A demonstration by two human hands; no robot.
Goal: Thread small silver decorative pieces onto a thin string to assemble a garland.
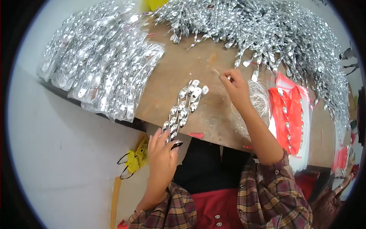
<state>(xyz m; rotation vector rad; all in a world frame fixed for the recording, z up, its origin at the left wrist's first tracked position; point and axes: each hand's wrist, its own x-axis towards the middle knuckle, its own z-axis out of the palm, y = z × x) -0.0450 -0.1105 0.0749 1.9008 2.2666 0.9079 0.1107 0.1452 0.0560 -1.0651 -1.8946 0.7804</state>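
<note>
Several silver twisted foil strips [184,110] lie side by side on the brown table, their rounded ends pointing away from me. My left hand [162,152] is at their near ends by the table's edge, fingers over the strips. Between its thumb and forefinger sits a small black object [176,145] with a shiny edge; its kind is partly hidden. To the right, my right hand [237,89] is closed in a pinch, and a short white string end [216,71] sticks out beside its fingertips. A loose coil of white string [259,97] lies just right of that hand.
Bagged silver strips [103,65] are stacked at the left. A big heap of loose silver strips [251,26] covers the far side. Red packs with twisted strips [286,118] lie at the right. A yellow bag [137,158] hangs below the table's left edge. Another person's arm [343,185] shows far right.
</note>
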